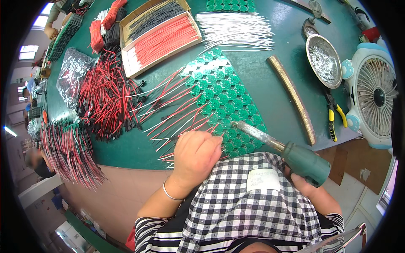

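Eyeglasses [363,230], then green-handled soldering iron [288,151], its barrel [259,135] mottled silver

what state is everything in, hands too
Soldering tool, held; hot or cold unclear
Right hand, gripping it
Left hand, fingers curled; any grip hidden
Circuit boards, joined in one flat sheet
Shallow box, open, holding wires
White wires, loose, laid side by side
Metal dish, holding silvery material
Pliers, handles spread
Plastic bag, crumpled
Fan, running or not unclear

Left grip [196,154] curled, knuckles up; right grip [301,184] partly hidden.
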A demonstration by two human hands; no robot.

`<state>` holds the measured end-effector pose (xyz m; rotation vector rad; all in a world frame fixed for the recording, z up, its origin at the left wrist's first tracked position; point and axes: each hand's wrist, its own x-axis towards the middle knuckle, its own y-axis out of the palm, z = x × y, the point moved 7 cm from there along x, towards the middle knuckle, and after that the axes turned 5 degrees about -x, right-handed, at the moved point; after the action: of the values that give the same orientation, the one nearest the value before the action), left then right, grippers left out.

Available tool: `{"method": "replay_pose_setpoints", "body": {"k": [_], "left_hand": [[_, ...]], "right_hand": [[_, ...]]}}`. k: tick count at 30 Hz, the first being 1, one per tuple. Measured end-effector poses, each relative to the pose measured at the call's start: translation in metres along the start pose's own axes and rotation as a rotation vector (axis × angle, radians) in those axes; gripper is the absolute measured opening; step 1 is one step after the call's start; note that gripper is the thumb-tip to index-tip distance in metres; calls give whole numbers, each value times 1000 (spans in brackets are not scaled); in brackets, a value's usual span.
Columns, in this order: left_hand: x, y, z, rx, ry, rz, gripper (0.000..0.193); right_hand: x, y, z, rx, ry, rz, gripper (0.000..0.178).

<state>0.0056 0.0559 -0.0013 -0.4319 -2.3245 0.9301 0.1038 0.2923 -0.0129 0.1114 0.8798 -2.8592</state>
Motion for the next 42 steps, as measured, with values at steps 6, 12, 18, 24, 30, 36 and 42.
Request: {"method": "replay_pose_setpoints", "body": {"k": [6, 12, 18, 24, 30, 36, 42], "left_hand": [[1, 6, 1, 38, -63, -23, 23], [1, 9, 2, 78, -58, -51, 20], [0, 10, 2, 89, -54, -52, 20], [2, 9, 0, 86, -51, -57, 20], [0, 9, 1, 60, -65, -53, 22], [4, 1, -5, 166, -78, -59, 18], [20, -62, 26, 258, -60, -106, 7]], "right_hand": [[4, -1, 6, -21, -137, 22, 34], [4, 1, 7, 36, -85, 80, 30], [5, -1, 11, -39, -121, 72, 31], [4, -2, 17, -118, -203, 93, 31], [-4, 0, -2, -108, -123, 18, 33], [-11, 6, -34, 500, 131, -189, 51], [-7, 7, -34, 484, 99, -72, 51]]}}
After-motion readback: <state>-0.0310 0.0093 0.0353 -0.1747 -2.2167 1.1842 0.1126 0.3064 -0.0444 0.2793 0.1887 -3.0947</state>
